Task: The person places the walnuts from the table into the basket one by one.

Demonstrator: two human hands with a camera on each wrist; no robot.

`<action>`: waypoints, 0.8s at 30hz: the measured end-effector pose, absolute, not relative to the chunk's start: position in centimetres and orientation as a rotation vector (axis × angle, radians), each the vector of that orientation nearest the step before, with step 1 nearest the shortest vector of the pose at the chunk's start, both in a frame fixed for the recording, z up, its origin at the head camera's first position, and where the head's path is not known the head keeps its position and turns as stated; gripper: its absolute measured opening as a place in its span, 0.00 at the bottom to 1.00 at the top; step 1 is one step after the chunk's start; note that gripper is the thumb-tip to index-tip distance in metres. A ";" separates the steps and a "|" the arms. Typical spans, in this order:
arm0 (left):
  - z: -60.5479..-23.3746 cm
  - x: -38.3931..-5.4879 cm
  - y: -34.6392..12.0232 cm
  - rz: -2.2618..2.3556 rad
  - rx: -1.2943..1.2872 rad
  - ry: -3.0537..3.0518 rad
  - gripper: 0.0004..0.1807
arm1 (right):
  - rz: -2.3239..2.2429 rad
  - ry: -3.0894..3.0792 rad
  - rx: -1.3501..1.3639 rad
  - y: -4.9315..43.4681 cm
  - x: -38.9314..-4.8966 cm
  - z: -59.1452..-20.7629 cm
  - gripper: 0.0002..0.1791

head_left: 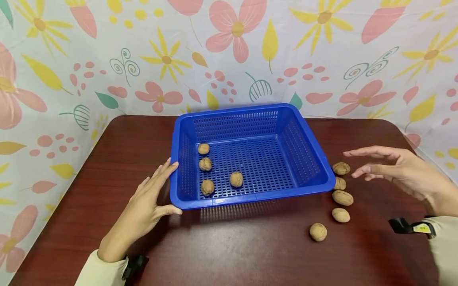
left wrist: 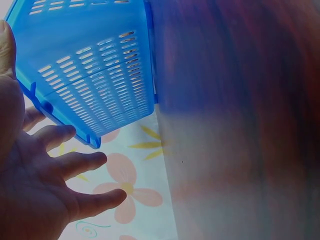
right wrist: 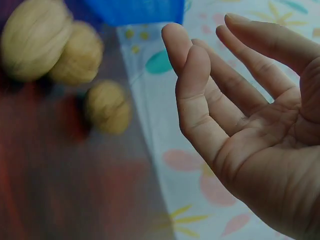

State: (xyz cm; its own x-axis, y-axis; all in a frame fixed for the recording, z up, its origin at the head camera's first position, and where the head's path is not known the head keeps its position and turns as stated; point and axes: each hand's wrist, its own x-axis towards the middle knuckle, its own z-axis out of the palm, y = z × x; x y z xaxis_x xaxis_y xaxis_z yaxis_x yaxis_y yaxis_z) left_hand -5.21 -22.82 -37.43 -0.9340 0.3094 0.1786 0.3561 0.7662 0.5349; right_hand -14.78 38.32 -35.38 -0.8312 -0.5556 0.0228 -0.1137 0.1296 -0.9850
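Note:
A blue plastic basket [head_left: 253,197] with slotted sides stands on the table, several walnuts inside toward its left half, one walnut [head_left: 236,179] lying nearest the middle. My left hand [head_left: 144,204] is at the basket's left rim, fingers spread, with the index fingertip and thumb right at the edge. In the left wrist view the other fingers stretch loosely below the slotted wall. To the right of the basket, my right hand [head_left: 402,171] hovers with fingers loosely bent and nothing between them. Its fingertips are just right of a walnut [head_left: 341,168] by the basket's right front corner.
Several more walnuts lie in a loose row along the basket's right front corner, the nearest walnut [head_left: 318,232] in front of it. The dark red-brown table [head_left: 250,250] ends at a patterned cloth [head_left: 229,71] behind and at both sides.

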 end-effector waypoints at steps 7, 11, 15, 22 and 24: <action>-37.4 -5.2 -22.8 -0.901 -0.537 -2.876 0.57 | -1.762 2.013 -0.558 39.8 -15.7 -38.1 0.28; -37.4 -5.2 -22.8 -0.913 -0.540 -2.872 0.56 | -1.750 1.966 -0.522 40.0 -16.2 -39.1 0.27; -37.4 -5.2 -22.8 -0.916 -0.541 -2.869 0.56 | -1.676 2.000 -0.471 39.7 -16.6 -39.7 0.26; -37.4 -5.2 -22.7 -0.920 -0.537 -2.872 0.56 | -1.583 2.037 -0.466 39.3 -17.2 -39.7 0.26; -37.4 -5.2 -22.7 -0.918 -0.539 -2.869 0.56 | -1.580 2.036 -0.460 39.3 -17.3 -39.8 0.26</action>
State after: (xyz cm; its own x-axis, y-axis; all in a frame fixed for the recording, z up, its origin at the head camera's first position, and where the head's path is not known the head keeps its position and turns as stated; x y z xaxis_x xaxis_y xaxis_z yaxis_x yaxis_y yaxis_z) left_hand -5.23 -22.74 -37.38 -0.9349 0.3051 0.1815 0.3538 0.7585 0.5473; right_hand -17.29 39.26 -39.76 -0.8085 -0.5566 -0.1911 0.0471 0.2625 -0.9638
